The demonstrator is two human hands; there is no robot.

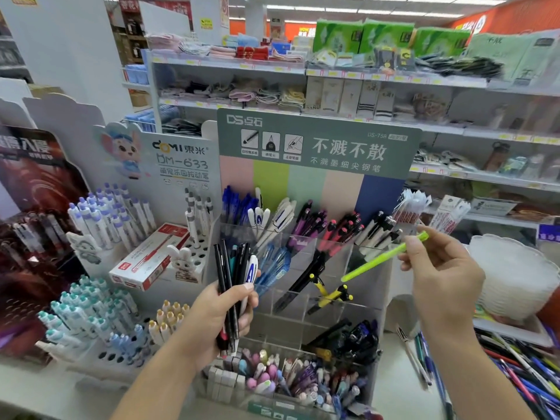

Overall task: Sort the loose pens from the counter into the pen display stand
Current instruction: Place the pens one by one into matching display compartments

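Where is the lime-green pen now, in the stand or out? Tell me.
Out. The right hand pinches the lime-green pen by its upper end, tilted, its lower tip in front of the clear acrylic stand, in no compartment.

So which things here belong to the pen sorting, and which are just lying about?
Job:
green pen, pinched in right hand
pen bundle, gripped in left hand
display stand
loose pens on the counter

Lying about:
red pen box
white plates
green tissue packs

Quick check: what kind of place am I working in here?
Most likely a shop's stationery section: branded pen stands with sorted pens, shelves with price tags, packaged goods behind.
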